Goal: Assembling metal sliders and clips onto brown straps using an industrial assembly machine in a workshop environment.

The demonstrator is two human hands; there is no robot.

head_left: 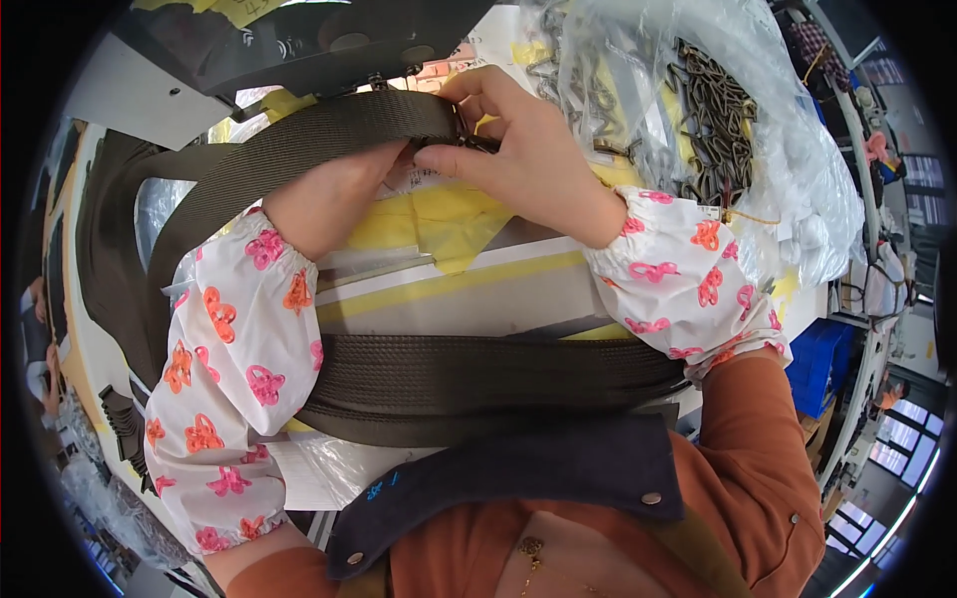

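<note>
A wide dark olive webbing strap (pixel 299 130) arches from the left over my left wrist to the machine at the top. Under this strap reaches my left hand (pixel 361 181), its fingers mostly hidden behind the webbing. Thumb and curled fingers of my right hand (pixel 533 149) close on the strap's end, where a small dark metal piece (pixel 482 143) shows between them. Just beyond both hands stands the dark-bodied machine (pixel 289 50); its working parts are partly covered by the strap. Another run of ribbed webbing (pixel 498 374) crosses in front of my body.
Many dark metal wire buckles (pixel 716 125) lie in a clear plastic bag (pixel 797 179) at the right. Yellow tape (pixel 449 224) covers parts of the worktop. More dark webbing (pixel 120 249) hangs at the left. A blue bin (pixel 819 369) stands at the right edge.
</note>
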